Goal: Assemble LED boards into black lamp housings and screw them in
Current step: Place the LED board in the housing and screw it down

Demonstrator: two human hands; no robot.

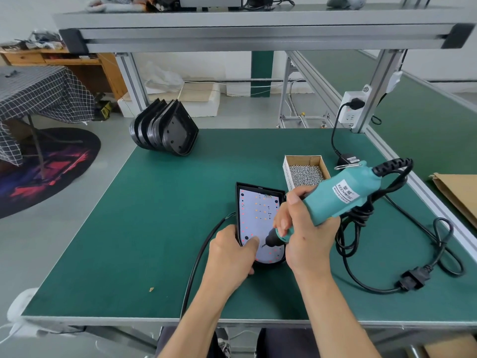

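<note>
A black lamp housing (237, 202) lies flat on the green table (154, 215) with a white LED board (258, 210) seated inside it. My left hand (229, 254) grips the housing's near left edge, thumb pressing on the board. My right hand (304, 233) grips a teal electric screwdriver (340, 192), tilted, with its bit tip (263, 245) down on the board's near part beside my left thumb. A screw under the bit is too small to tell.
An open cardboard box of silver screws (305, 174) stands just behind the housing. A stack of empty black housings (165, 129) leans at the back left. The screwdriver's black cord (438, 257) loops across the right side; a thin black cable (198, 262) trails off the housing toward the front edge.
</note>
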